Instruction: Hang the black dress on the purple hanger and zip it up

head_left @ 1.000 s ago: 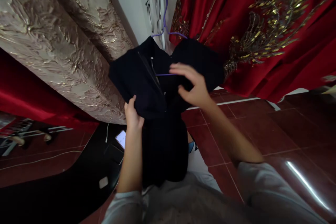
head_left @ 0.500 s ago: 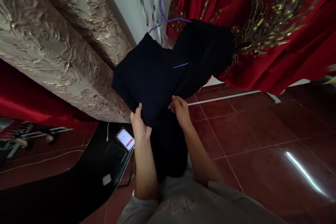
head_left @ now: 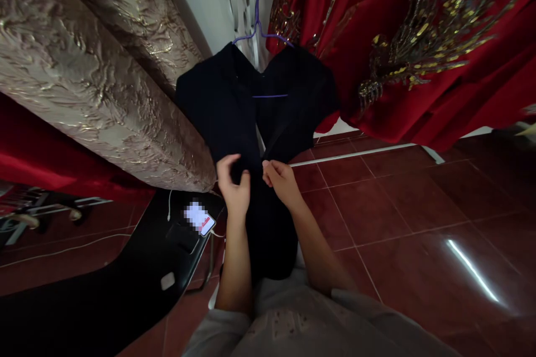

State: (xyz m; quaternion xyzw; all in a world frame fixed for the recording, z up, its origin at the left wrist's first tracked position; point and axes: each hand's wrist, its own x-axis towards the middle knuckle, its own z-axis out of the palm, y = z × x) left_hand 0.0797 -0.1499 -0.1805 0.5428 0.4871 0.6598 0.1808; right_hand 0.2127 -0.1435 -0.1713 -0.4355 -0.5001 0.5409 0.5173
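A dark navy, short-sleeved garment [head_left: 218,100] hangs on a purple hanger [head_left: 257,28] in front of me, parted at the front below the collar. My right hand [head_left: 278,175] pinches its front edge, at the lower end of the parting. Over the garment's left side, my left hand [head_left: 235,184] has its thumb and fingers curved apart, with nothing between them. The lower part of the garment drops down between my forearms toward my lap.
On the left, a black table [head_left: 125,273] bears a lit phone [head_left: 206,225], a dark flat object and a small white item [head_left: 168,281]. Beige textured fabric [head_left: 96,83] hangs at left, sequined red fabric [head_left: 335,83] at right. A white rack bar [head_left: 355,154] runs low above the tiled floor.
My left hand has let go of the garment's edge and moved slightly right, opening. The garment has swung from slanted to facing me, its front now parted. The hanger has straightened.
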